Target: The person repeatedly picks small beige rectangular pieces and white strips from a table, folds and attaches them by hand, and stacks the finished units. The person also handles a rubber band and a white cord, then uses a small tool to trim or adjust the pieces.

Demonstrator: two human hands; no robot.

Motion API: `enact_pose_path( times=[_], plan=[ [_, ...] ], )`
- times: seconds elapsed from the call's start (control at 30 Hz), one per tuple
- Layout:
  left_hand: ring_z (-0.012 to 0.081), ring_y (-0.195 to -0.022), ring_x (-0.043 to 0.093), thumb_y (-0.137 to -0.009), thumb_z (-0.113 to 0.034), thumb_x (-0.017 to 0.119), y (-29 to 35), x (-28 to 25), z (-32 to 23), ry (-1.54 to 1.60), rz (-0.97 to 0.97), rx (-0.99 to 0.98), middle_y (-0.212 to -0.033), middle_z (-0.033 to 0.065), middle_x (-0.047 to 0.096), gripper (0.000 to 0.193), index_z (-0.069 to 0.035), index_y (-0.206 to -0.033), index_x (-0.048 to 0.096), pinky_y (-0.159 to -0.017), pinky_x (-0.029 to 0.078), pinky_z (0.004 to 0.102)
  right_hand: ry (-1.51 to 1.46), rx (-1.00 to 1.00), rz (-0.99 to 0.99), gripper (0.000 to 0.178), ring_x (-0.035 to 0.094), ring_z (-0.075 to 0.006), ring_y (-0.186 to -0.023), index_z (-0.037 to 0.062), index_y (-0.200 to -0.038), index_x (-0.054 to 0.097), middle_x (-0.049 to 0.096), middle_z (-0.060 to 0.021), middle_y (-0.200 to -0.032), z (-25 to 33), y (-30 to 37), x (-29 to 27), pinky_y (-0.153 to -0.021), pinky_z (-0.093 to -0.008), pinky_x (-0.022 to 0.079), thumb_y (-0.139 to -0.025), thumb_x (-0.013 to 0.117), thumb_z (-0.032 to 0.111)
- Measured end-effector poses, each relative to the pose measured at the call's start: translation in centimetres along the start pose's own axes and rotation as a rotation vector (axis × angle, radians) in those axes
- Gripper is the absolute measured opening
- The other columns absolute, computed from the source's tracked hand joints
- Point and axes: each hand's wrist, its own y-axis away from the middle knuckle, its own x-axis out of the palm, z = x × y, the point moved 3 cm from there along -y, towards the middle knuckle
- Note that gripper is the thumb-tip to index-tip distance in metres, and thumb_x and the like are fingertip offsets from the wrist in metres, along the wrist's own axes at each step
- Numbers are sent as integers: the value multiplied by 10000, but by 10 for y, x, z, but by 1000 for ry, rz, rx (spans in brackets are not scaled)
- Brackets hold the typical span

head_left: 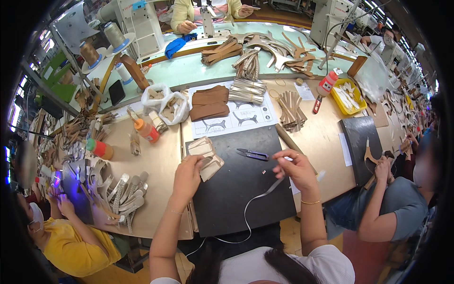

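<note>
My left hand (188,174) is closed at the edge of a small stack of beige leather pieces (204,146), its fingertips gripping one curved piece. They lie at the upper left of a black work mat (227,199). My right hand (298,169) is over the mat's right side, index finger and thumb bent. A narrow grey tape (247,213) runs from under its fingers, loops across the mat and drops over the front edge. Dark thread snips (253,154) lie on the mat, just left of my right fingertips.
Beyond the mat are brown strips (209,102), metallic strips (247,91), a drawing sheet (227,124) and a strap bundle (292,111). A glue bottle (146,130) and plastic bags (172,108) stand left; a yellow tray (348,97) sits right. Co-workers sit on both sides and opposite.
</note>
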Motion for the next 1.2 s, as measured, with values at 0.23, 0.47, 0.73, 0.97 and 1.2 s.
enact_pose_path(
  times=[0.23, 0.47, 0.73, 0.97, 1.2],
  plan=[
    [280, -794, 611, -894, -52, 567, 35, -4, -25, 237, 192, -52, -881, 139, 623, 191, 12, -1067, 619, -733, 478, 360, -350, -420, 282, 70, 480, -126, -358, -99, -834, 617, 532, -123, -658, 79, 82, -12, -285, -220, 359, -828, 624, -29],
    [332, -994, 532, -784, -55, 681, 77, 30, -27, -177, 32, 296, -1048, 129, 569, 226, -51, -1007, 648, -874, 420, 428, 327, 168, 338, 170, 542, -73, -548, -45, -958, 683, 622, -63, -739, 27, 39, 33, -464, -213, 431, -897, 646, 110],
    [310, -1098, 521, -795, -128, 712, 137, 27, -20, -359, 19, 251, -1179, 114, 574, 304, -30, -1071, 631, -902, 404, 430, 538, 340, 390, 190, 552, -61, -592, 1, -966, 709, 638, -18, -721, -57, 0, 86, -503, -213, 465, -878, 682, 168],
    [297, -1113, 516, -782, -147, 728, 152, 31, -12, -372, -40, 230, -1160, 102, 577, 277, -42, -1021, 637, -890, 396, 427, 703, 328, 480, 205, 523, -73, -495, -1, -904, 712, 643, -37, -646, -62, 2, 111, -462, -228, 418, -863, 687, 199],
    [289, -1111, 521, -787, -270, 730, 175, 30, -25, -451, 88, 174, -1203, 107, 569, 446, -38, -1154, 624, -887, 386, 421, 700, 386, 470, 192, 628, -105, -527, -32, -879, 686, 672, -78, -672, -72, 19, 128, -491, -242, 478, -884, 653, 157]
  ],
)
